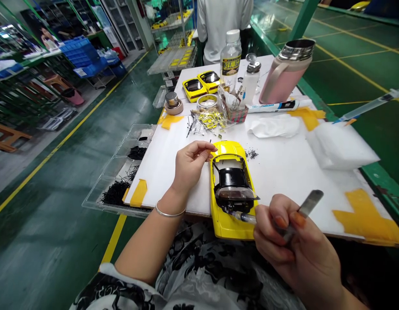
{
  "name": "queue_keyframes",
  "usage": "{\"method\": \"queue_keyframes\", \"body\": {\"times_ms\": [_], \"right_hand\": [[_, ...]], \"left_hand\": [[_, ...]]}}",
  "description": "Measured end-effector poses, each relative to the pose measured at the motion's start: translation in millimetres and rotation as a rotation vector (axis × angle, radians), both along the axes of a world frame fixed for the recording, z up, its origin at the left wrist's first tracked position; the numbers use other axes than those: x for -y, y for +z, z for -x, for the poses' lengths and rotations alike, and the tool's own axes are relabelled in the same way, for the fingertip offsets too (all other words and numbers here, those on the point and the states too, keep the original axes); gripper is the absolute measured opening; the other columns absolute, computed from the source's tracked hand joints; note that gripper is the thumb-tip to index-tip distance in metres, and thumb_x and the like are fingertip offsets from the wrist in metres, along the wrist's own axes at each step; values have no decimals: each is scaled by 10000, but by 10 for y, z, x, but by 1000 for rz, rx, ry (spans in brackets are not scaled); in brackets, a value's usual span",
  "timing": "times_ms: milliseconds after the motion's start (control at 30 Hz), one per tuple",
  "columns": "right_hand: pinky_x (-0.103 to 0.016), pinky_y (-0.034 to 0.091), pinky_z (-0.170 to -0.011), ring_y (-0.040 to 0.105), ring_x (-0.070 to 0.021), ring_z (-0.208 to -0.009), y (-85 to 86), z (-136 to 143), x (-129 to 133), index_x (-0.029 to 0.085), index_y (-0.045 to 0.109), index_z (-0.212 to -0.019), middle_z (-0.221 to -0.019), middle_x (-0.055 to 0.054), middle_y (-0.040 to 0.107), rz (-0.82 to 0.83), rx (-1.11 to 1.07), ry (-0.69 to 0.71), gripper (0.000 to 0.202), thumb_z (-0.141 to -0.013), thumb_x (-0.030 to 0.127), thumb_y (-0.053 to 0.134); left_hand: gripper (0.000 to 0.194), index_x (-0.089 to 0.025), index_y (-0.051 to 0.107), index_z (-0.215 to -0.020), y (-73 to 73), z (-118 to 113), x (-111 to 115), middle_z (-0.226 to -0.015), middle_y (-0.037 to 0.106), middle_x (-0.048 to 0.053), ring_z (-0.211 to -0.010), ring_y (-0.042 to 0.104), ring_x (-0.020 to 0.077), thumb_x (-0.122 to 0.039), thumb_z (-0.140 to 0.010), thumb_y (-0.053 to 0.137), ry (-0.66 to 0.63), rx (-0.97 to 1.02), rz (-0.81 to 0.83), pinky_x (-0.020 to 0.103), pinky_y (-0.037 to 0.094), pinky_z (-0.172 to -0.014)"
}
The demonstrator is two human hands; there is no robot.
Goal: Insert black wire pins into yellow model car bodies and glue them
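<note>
A yellow toy car body [230, 147], with a black roof piece [233, 177] and a clear windshield part inside its opening, lies at the near edge of the white work board. At its upper left end, my left hand [190, 167] is closed in a pinch, fingertips at the body's edge. A tiny dark tip shows above those fingers; what they hold is too small to name. My right hand [296, 245] is wrapped round metal tweezers [311, 202], whose flat end points up and away. From its fingers a slim, partly clear tube [243, 217] reaches over the car's near end.
Left of the board [180, 189] is a clear tray [105, 176] of small black parts. Further back are two yellow car bodies [194, 88], tape roll, bagged yellow parts [212, 118], bottles, pink flask [285, 75] and marker. A syringe [370, 106] lies on white padding [341, 144]. A person stands beyond.
</note>
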State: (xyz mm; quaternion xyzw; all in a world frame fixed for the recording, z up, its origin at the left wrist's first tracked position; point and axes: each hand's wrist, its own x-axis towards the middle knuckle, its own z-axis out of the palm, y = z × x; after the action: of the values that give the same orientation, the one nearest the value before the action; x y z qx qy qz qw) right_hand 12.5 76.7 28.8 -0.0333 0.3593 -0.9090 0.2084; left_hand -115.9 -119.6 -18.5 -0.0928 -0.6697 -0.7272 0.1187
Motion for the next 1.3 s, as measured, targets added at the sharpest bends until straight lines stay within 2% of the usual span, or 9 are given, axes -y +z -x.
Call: {"method": "queue_keyframes", "body": {"times_ms": [300,567,667,833,1000,1300], "right_hand": [[-144,106,-367,132,-28,-440,15,8,13,214,472,-763,-629,76,302,-24,-14,-3,374,-958,489,633],[-148,151,-408,195,-35,-486,-52,-31,-58,210,589,-826,-684,46,369,-55,-74,77,310,-979,478,619],[-163,143,-404,214,-39,-486,-16,-8,-128,206,617,-831,-684,38,382,-83,-102,84,314,-974,485,625],[-169,89,-363,148,-21,-432,136,55,-369,211,608,-750,-622,58,321,-70,-9,-19,315,-929,455,695],[-155,98,-345,96,-9,-421,165,50,-572,216,576,-749,-618,65,331,21,79,-150,277,-935,396,674],[-141,92,-351,93,-11,-436,156,87,-464,211,603,-769,-635,68,270,-64,25,-59,303,-951,448,657]], "left_hand": [[77,-179,774,-879,19,-4,-3,-875,784,35,-703,684,110,-184,-841,707,19,-9,11,228,573,-678],[89,-182,777,-873,18,-3,-9,-868,786,34,-703,685,109,-163,-832,701,24,-12,15,226,576,-681],[87,-183,777,-875,16,-1,-7,-868,786,35,-706,687,112,-167,-830,704,28,-14,20,231,579,-682],[91,-188,780,-877,13,-10,-3,-872,788,36,-723,693,121,-168,-829,706,34,-15,27,237,583,-687],[81,-185,778,-877,20,-13,-6,-874,786,39,-739,699,133,-190,-838,707,43,-12,46,248,588,-689],[94,-187,782,-888,0,-5,-5,-877,786,33,-747,697,125,-170,-842,701,53,-18,54,240,584,-701]]}}
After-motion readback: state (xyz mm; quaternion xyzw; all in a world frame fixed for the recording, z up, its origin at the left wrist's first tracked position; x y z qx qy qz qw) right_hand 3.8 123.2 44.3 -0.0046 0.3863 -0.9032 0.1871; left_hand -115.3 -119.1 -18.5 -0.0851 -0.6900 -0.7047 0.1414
